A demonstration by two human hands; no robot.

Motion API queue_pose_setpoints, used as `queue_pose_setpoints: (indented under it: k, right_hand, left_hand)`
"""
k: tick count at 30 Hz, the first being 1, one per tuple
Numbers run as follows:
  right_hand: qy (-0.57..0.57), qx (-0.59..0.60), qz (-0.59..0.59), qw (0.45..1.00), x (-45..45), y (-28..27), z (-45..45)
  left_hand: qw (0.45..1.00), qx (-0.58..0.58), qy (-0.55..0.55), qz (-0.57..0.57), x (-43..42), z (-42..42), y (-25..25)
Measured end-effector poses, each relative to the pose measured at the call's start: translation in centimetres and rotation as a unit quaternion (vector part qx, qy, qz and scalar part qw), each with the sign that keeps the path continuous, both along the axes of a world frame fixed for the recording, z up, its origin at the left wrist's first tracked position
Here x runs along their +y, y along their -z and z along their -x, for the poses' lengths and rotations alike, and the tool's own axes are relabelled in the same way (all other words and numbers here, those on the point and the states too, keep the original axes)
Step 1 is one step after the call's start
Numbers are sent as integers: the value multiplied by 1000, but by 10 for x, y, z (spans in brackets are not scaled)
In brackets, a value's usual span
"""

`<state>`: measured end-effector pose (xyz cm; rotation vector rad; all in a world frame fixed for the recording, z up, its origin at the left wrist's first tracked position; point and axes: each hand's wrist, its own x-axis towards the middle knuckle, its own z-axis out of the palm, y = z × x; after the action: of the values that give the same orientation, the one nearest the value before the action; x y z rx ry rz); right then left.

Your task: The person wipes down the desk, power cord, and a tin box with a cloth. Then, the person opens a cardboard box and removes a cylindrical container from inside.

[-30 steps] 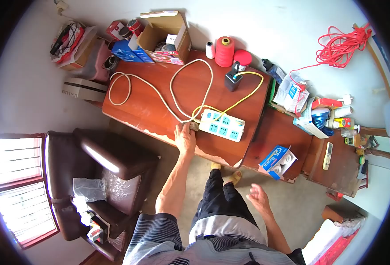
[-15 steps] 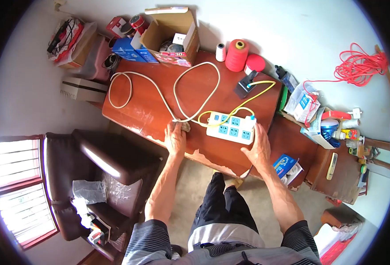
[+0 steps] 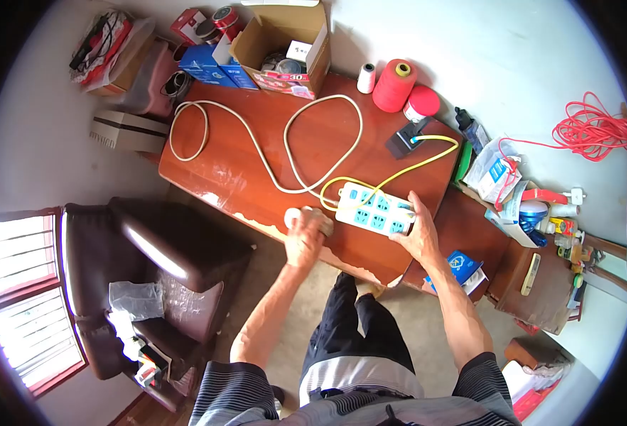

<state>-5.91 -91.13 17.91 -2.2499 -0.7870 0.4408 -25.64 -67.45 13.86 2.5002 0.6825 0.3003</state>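
A white power strip (image 3: pixel 351 215) with blue sockets lies on the reddish-brown desk (image 3: pixel 235 163). My right hand (image 3: pixel 423 233) grips its right end, with the thumb at the lower corner and fingers along the side. Left of the strip, my left hand (image 3: pixel 303 245) is closed over a crumpled, pale cloth (image 3: pixel 325 223), close to the desk's front edge. A cream cable (image 3: pixel 260 153) loops across the desk to the strip's left end. From a black adapter (image 3: pixel 401 141), a yellow cable (image 3: pixel 427 157) runs over the sockets.
An open cardboard box (image 3: pixel 274 42), a red thread cone (image 3: pixel 394 86) and a red-lidded jar (image 3: pixel 421 104) stand along the wall. Boxes and bags crowd the right side, near a blue packet (image 3: pixel 462 265). A dark armchair (image 3: pixel 178 241) stands at left.
My left hand has moved right and toward the desk's front edge with the cloth, away from the cream cable. My right thumb has closed onto the power strip's lower corner.
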Motion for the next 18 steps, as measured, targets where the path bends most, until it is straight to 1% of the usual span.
queue_pose_setpoints:
  k: [1, 3, 4, 5, 6, 7, 8, 9, 10, 11, 12, 13, 15, 16, 17, 18]
  right_hand:
    - [-17, 46, 11, 999, -1, 5, -2]
    - [-24, 44, 10, 999, -5, 2, 2]
    - [-13, 0, 14, 1000, -6, -7, 8]
    - [-2, -45, 20, 999, -10, -13, 14]
    - [39, -45, 8, 998, -20, -16, 25]
    - [105, 19, 7, 994, -30, -21, 41]
    - [112, 87, -22, 990, -40, -24, 56]
    - [120, 159, -50, 979, -50, -29, 74]
    - [127, 253, -96, 954, -54, -32, 95]
    - [92, 334, -118, 931, -65, -12, 114]
    - [75, 404, -118, 904, -63, -18, 125]
    - [56, 473, -119, 871, -59, -24, 135]
    - [41, 567, -144, 810, -45, -50, 144]
    - [45, 609, -153, 777, -45, -51, 148]
    - [37, 612, -152, 775, -44, -53, 152]
    - [-9, 595, -136, 792, -43, -55, 153]
  left_hand:
    - [999, 3, 39, 27, -17, 10, 9]
    - [993, 72, 77, 50, -61, 25, -1]
    - [993, 47, 95, 50, -79, 27, -6]
    - [988, 36, 87, 122, -93, 29, -18]
    - [977, -22, 64, 204, -102, 34, -14]
    - [954, -79, 37, 286, -114, 37, -12]
    - [902, -133, -58, 408, -128, 42, -13]
    - [751, -155, -174, 618, -139, 50, -16]
    - [651, -186, -202, 708, -145, 64, -20]
    - [541, -217, -227, 780, -145, 73, -37]
    - [518, -224, -224, 794, -148, 82, -48]
    - [521, -230, -231, 789, -151, 87, -57]
    - [426, -245, -256, 832, -158, 98, -80]
    - [424, -258, -258, 829, -165, 105, -79]
    - [427, -264, -262, 824, -171, 112, -82]
    - [406, -271, -276, 828, -176, 117, -84]
